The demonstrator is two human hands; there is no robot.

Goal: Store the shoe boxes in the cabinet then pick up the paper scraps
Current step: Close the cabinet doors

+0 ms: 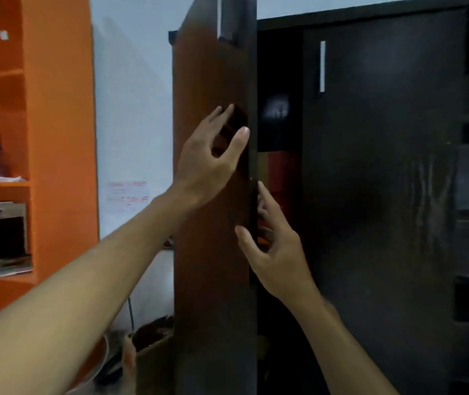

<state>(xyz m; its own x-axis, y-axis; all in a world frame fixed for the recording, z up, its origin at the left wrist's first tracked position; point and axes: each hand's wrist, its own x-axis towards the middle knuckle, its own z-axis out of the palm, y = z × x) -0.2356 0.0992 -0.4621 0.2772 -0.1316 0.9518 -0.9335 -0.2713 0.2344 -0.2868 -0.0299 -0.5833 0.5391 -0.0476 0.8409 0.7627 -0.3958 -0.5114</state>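
Touching cabinet door with spread left hand | right hand relaxed, unclenched, touching door edge

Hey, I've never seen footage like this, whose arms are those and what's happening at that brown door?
No machine here: a person wears a camera on the head, so you look down their own two arms. The left hand lies open against the tall brown wooden cabinet door, which stands ajar. The right hand is at that door's edge lower down; whether it grips is unclear. Through the gap a red shape shows inside the dark cabinet. Neither hand carries anything loose.
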